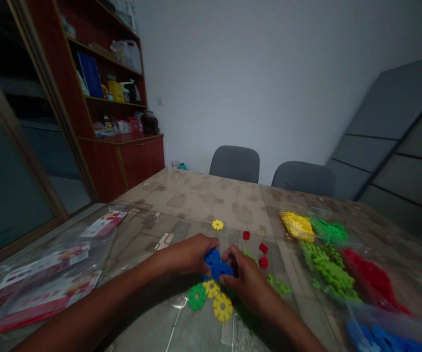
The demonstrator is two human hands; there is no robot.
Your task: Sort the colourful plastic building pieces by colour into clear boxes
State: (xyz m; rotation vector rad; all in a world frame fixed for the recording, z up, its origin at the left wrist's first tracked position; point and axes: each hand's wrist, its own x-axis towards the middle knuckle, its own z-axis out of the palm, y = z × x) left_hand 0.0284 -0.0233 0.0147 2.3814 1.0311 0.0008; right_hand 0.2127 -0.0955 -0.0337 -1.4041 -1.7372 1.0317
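Observation:
Blue plastic pieces (pixel 216 264) are held between my two hands above the table. My left hand (pixel 196 254) grips them from the left, fingers closed. On the right side, my right hand (pixel 243 274) pinches the same blue pieces with thumb and fingers. Just below them lie a green notched disc (pixel 196 297) and yellow notched discs (pixel 222 307). Another yellow disc (pixel 217 225) lies farther off. Small red pieces (pixel 263 248) sit beyond my right hand, and light green pieces (pixel 279 284) lie beside it, partly hidden.
Bags of yellow (pixel 298 226), green (pixel 328 231), light green (pixel 330 271), red (pixel 375 278) and blue pieces (pixel 387 338) lie at the right. Clear packaging with printed cards (pixel 49 266) is at the left. Two grey chairs (pixel 235 163) stand behind the table (pixel 211 195).

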